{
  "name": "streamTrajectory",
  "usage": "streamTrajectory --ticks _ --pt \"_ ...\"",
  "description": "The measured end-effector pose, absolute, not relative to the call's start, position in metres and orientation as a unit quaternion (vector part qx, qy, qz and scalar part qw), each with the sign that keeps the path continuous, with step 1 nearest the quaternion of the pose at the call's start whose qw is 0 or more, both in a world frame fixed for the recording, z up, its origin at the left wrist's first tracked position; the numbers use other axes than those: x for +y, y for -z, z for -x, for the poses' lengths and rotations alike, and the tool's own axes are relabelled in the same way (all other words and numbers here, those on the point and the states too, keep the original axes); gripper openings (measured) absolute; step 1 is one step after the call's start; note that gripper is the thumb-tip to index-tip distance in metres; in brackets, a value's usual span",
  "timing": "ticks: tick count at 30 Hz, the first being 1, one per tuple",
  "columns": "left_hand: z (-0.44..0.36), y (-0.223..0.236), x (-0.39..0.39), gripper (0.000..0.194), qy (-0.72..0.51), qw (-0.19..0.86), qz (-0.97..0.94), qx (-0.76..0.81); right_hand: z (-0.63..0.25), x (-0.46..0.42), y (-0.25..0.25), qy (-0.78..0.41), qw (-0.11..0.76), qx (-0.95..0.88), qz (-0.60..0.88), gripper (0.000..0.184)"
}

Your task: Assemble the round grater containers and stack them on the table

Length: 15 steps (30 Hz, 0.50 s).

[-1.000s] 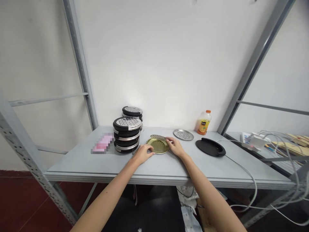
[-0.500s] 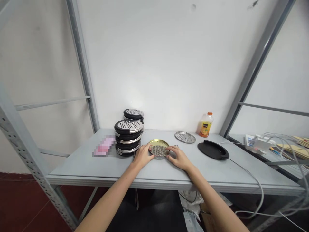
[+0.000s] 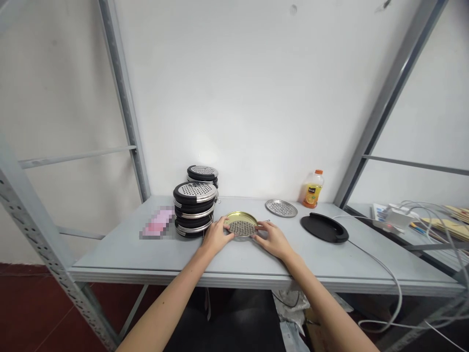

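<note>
Metal plate (image 3: 242, 229), pinched between left hand (image 3: 217, 238) and right hand (image 3: 274, 240) — shifted from far to near side of golden dish (image 3: 241, 215); alignment seems underway.

an orange-capped bottle (image 3: 312, 189) stands on the tabletop (image 3: 146, 255) near the pale wall (image 3: 249, 98). a blurred pink thing (image 3: 159, 223) lies toward the left; a white box (image 3: 399, 218) sits beyond the right metal post (image 3: 392, 93).
</note>
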<state>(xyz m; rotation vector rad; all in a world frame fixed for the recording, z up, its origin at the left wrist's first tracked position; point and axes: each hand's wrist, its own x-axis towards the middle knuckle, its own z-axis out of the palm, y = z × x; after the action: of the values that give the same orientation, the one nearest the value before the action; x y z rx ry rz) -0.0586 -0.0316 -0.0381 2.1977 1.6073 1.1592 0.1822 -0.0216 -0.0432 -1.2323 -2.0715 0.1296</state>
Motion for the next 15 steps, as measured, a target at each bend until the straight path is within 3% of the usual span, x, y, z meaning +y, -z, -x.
streamTrajectory --ticks 6,15 --pt "0.0580 0.0363 -0.0330 0.048 -0.377 0.100 -0.759 0.522 -0.1757 -0.0284 0.0369 0.056 0.279 -0.824 0.490 0.029" --pt "0.0574 0.0428 -0.0322 0.047 -0.340 0.102 -0.767 0.534 -0.1723 -0.0266 0.0392 0.124 0.222 -0.824 0.507 0.028"
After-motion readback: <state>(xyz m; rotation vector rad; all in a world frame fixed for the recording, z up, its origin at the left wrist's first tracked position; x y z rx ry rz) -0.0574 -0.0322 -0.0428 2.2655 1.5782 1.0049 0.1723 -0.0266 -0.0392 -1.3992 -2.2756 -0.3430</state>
